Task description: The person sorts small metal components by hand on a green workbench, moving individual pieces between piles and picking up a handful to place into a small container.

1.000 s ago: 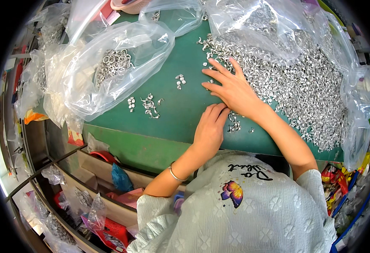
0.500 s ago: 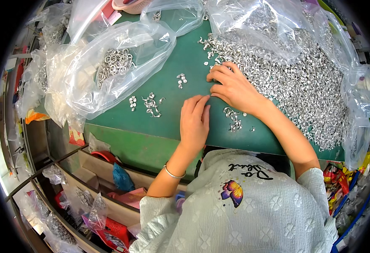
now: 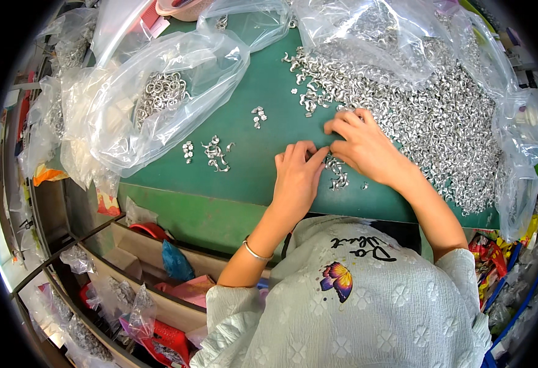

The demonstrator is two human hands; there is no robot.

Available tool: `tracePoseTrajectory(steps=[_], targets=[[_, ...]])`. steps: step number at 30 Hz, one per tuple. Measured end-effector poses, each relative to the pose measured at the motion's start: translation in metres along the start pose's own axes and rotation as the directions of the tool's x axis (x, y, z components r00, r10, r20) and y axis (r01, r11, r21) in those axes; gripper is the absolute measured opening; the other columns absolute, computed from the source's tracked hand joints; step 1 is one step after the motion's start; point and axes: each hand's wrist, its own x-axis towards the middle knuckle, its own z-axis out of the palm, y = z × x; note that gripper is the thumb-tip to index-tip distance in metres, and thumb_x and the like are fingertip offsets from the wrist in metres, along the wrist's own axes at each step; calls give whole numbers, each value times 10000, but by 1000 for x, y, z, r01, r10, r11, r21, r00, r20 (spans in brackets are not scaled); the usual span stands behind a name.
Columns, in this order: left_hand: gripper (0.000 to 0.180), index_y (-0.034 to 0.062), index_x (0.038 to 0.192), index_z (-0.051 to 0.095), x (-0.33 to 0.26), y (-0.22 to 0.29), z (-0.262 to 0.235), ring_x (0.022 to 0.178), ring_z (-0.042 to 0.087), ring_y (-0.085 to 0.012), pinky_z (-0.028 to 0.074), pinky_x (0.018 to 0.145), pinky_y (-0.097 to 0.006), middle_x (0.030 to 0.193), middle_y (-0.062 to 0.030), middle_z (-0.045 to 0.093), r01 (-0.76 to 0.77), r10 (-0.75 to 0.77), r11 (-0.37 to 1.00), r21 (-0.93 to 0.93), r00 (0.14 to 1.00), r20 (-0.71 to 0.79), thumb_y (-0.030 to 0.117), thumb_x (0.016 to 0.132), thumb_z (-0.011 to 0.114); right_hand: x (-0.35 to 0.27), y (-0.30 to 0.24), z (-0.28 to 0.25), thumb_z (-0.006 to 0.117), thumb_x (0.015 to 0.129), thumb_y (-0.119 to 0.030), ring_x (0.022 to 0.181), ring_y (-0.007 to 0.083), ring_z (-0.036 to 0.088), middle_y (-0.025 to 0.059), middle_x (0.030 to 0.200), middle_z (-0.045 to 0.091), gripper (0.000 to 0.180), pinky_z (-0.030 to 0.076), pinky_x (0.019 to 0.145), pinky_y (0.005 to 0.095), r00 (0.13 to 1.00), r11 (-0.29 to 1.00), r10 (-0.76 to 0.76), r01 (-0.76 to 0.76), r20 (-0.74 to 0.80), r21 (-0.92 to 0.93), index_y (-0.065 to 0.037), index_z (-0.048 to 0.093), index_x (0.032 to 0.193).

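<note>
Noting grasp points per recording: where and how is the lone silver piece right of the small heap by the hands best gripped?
Probably a pinch across opposite sides of the lone silver piece, from above: it lies on the green tabletop, apart from the small heap. Its outline is too small to read.

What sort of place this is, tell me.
Probably a small metal-parts workshop: a large heap of small silvery pieces covers much of a green tabletop, and a clear plastic bag holds metal rings.

Black script lettering [image 3: 373,248] crosses the pale shirt [image 3: 373,319]. Print on the colourful packets [image 3: 488,260] is illegible.
</note>
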Motion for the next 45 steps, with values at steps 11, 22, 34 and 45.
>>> tracePoseTrajectory(steps=[11,22,34,45], targets=[[158,72,964,634,-15,-40,-31,978,536,-283,369,825,-400,1031,-91,570,239,-110,932,273,904,-414,23,816,658,-18,3,6,682,789,-120,1230,267,482,85,1200,569,240,361,1016,438,997,998,66,-67,-47,-20,-49,661,1017],[383,52,1166,625,-25,7,-15,993,550,-297,419,857,-389,1093,-125,570,77,-75,997,22,995,-69,50,794,714,-18,27,18,682,835,-199,1351,262,385,48,1367,502,246,255,1103,530,967,960,192,-221,-170,-172,-123,661,1069],[203,73,1013,652,-30,-47,-33,1044,517,-303,357,876,-411,1127,-106,568,340,-140,873,351,862,-487,22,818,657,-54,24,15,728,784,-134,1273,284,464,61,1275,550,270,266,1062,505,831,907,372,-421,-413,-29,-128,664,1046],[445,36,1240,551,21,-11,-1,1179,480,-331,353,985,-441,1309,-150,498,36,-11,969,245,995,-103,46,814,678,-49,23,20,672,850,-289,1367,253,370,9,1410,469,426,251,1095,552,929,893,305,-356,-211,-275,-204,586,1258]])
